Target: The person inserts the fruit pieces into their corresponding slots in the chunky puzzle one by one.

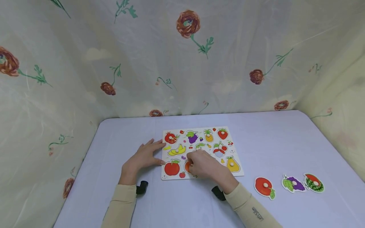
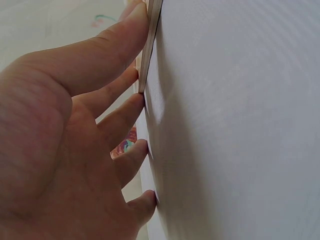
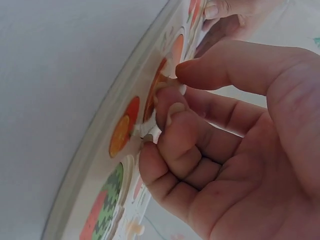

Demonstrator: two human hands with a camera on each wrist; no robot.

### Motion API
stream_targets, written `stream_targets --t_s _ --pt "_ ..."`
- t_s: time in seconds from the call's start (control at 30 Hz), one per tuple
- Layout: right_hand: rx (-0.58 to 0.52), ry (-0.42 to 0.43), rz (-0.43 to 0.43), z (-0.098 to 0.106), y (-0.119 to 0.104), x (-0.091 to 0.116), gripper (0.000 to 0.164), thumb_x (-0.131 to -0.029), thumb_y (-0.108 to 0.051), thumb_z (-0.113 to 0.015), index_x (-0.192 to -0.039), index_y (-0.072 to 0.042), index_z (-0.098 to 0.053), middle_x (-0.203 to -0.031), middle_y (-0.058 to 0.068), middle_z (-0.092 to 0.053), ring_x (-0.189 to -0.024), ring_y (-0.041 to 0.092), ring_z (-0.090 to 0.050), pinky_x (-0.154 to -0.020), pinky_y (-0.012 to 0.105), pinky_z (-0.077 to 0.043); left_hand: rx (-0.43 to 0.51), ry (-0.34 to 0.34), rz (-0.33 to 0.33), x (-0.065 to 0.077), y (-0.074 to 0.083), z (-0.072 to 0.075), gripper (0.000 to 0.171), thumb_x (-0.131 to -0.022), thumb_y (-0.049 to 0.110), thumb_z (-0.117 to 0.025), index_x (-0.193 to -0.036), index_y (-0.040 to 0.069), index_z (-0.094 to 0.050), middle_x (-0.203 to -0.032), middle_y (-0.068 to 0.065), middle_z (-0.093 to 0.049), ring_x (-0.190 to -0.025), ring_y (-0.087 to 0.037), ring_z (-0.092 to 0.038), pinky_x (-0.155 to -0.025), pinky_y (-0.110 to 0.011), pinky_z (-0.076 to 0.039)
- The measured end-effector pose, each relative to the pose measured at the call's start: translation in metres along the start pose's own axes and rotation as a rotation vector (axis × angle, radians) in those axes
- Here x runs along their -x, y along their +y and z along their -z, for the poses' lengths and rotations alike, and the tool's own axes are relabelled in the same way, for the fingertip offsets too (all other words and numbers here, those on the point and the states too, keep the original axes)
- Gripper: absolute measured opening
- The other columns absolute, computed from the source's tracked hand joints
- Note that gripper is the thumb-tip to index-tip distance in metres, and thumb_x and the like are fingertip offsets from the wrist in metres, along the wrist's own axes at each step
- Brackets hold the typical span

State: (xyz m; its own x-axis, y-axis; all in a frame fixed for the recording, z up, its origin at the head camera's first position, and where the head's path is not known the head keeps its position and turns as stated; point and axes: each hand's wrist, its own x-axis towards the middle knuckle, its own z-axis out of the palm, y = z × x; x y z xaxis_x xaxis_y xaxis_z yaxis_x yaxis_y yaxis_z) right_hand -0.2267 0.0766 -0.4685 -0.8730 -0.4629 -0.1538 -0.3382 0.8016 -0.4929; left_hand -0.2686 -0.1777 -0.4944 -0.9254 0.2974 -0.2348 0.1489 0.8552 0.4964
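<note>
A white fruit puzzle board [image 1: 232,150] lies on the table between the two hands. My left hand [image 1: 144,155] is spread beside its left side, with straight fingers and thumb touching the board's edge [image 2: 148,55]. Over the lower middle of the board, my right hand [image 1: 206,164] pinches the small knob [image 3: 179,86] of an orange puzzle piece [image 3: 154,92] between thumb and fingers. That piece is at its round spot, partly covered by the fingers. Left of it shows a red apple [image 1: 172,169]; to the right is a yellow pear piece [image 1: 233,165] with a knob.
Right of the board, loose on the table [image 1: 131,126], lie a red apple piece [image 1: 262,186], a grape piece [image 1: 297,184] and a watermelon piece [image 1: 315,183]. Bananas [image 1: 177,150] and a pineapple [image 1: 209,136] show on the board. A flowered curtain [image 1: 222,63] stands behind.
</note>
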Motion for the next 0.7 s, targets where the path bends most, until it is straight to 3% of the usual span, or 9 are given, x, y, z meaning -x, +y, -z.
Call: stream_targets --t_s 0.43,0.7 --pt "-0.024 -0.007 -0.051 0.007 0.01 0.006 0.005 -0.087 -0.012 -0.069 -0.09 -0.016 -0.068 -0.079 -0.006 -0.061 -0.073 0.014 -0.054 -0.057 0.026 -0.043 -0.014 -0.009 -0.002 -0.001 -0.001 0.0 0.083 -0.078 0.037 -0.083 -0.15 0.029 -0.044 -0.163 0.002 -0.033 -0.156 -0.032 -0.012 -0.124 -0.063 -0.009" --pt "-0.023 -0.027 -0.076 0.012 0.014 0.013 0.008 -0.087 -0.014 -0.07 -0.094 -0.018 -0.067 -0.078 -0.007 -0.062 -0.065 0.012 -0.055 -0.052 0.025 -0.042 -0.012 -0.016 -0.004 -0.001 0.001 -0.001 0.083 -0.077 0.038 -0.083 -0.15 0.028 -0.044 -0.163 0.001 -0.033 -0.156 -0.032 -0.012 -0.124 -0.063 -0.009"
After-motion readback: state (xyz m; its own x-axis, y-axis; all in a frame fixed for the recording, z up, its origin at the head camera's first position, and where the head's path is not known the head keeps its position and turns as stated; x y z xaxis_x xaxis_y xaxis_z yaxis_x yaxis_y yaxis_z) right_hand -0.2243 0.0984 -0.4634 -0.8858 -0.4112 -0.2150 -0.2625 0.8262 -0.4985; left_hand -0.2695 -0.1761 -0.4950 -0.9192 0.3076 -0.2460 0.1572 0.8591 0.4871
